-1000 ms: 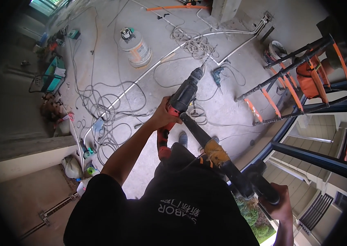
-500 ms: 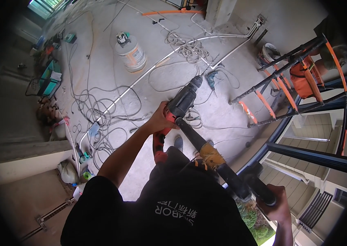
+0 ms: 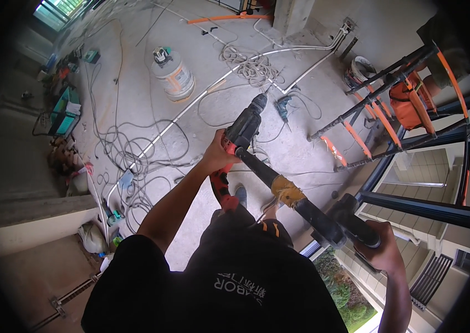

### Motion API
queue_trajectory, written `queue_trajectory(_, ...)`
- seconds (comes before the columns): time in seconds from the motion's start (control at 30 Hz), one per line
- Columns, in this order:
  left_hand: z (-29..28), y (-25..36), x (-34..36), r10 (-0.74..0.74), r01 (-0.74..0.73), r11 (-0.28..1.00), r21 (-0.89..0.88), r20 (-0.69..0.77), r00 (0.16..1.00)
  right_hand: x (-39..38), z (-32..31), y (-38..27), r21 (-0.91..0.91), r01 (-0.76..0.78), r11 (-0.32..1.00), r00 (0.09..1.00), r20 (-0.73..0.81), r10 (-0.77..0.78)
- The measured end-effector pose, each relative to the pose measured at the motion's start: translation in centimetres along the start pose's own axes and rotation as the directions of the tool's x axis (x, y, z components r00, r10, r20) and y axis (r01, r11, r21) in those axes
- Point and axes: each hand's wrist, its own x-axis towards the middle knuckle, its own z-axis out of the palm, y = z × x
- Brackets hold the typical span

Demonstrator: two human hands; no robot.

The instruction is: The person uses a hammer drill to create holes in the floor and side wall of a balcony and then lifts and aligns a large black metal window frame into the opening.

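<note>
— So, from the head camera, what have you got hold of?

— My left hand [image 3: 219, 156] is clenched round the rear grip of the drill [image 3: 246, 129]; my right hand [image 3: 382, 252] grasps the dark front handle [image 3: 357, 227] low at the right. The long shaft [image 3: 285, 191] runs between them, over the cable-strewn floor [image 3: 135, 150].

— Which step?

— Steadying it, I'd judge (no bit tip visible). Next calls for both grips firm, aiming.

The left hand [image 3: 217, 158] is stretched out and closed tight. The right hand [image 3: 385, 252] is closed too, arm bent.
</note>
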Motion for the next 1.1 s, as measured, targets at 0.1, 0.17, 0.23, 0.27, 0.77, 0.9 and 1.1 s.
queue_trajectory(0.1,0.0,-0.5,0.3,-0.005,0.005,1.000,0.004,-0.050,0.999,0.5,0.1,-0.1,-0.003,0.023,1.000,1.000,-0.012,-0.023)
queue_trajectory(0.17,0.1,-0.7,0.3,-0.002,0.003,1.000,0.014,-0.082,0.997,0.6,0.1,-0.4,-0.001,0.005,1.000,1.000,0.001,-0.005)
queue_trajectory(0.23,0.4,-0.4,0.4,0.005,-0.002,1.000,0.021,-0.111,0.994,0.8,0.1,-0.8,-0.002,-0.018,1.000,1.000,0.013,0.018)
queue_trajectory(0.27,0.5,-0.3,0.4,0.002,0.001,1.000,0.027,-0.129,0.992,0.8,0.2,-1.0,0.019,-0.019,1.000,1.000,0.003,0.019)
queue_trajectory(0.77,1.4,2.2,-1.5,-0.009,0.087,0.962,0.257,-0.289,0.957,0.4,0.2,-1.8,0.020,-0.017,1.000,1.000,0.014,0.016)
queue_trajectory(0.9,1.4,3.6,-2.2,-0.003,0.139,0.911,0.388,-0.331,0.944,0.0,0.1,-3.1,0.016,-0.018,1.000,1.000,-0.003,0.018)
queue_trajectory(1.1,1.9,5.4,-2.8,-0.039,0.305,0.785,0.539,-0.448,0.893,0.4,-0.1,-6.6,-0.068,-0.029,0.997,0.999,0.018,0.030)
